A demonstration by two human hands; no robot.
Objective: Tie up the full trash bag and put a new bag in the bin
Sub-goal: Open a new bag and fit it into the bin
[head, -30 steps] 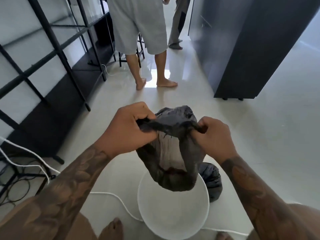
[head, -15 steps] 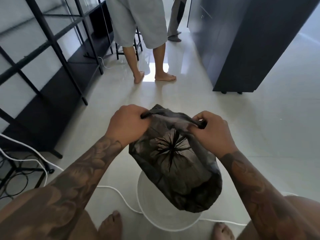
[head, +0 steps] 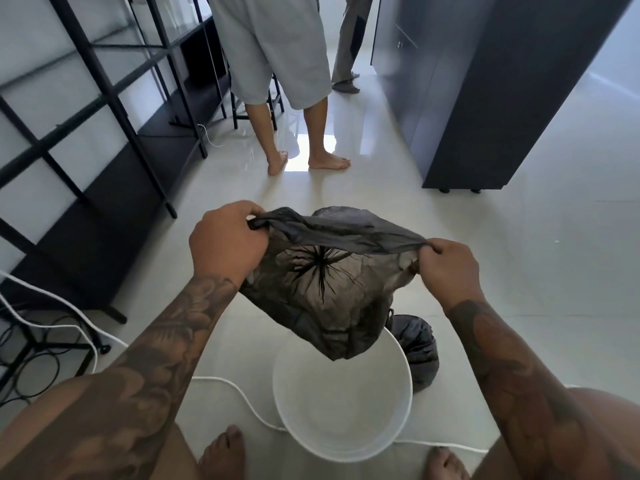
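A thin dark-grey new trash bag (head: 329, 292) hangs in the air above the round white bin (head: 346, 441), its mouth stretched wide toward me so the gathered star-shaped bottom seam shows inside. My left hand (head: 227, 240) grips the left edge of the bag's rim. My right hand (head: 446, 268) pinches the right edge. The bag's lower end dips over the bin's far rim. A tied-up full black trash bag (head: 419, 351) sits on the floor just right of the bin, partly hidden behind it.
A black metal shelf frame (head: 114, 95) runs along the left with cables (head: 45, 351) at its foot. A white cord (head: 239, 393) lies beside the bin. A barefoot person (head: 277, 64) stands ahead, a second one farther back. A dark cabinet (head: 485, 88) stands right.
My hands have drawn apart, pulling the bunched bag's mouth wide open. The bag has spread out and its inside now faces me above the bin.
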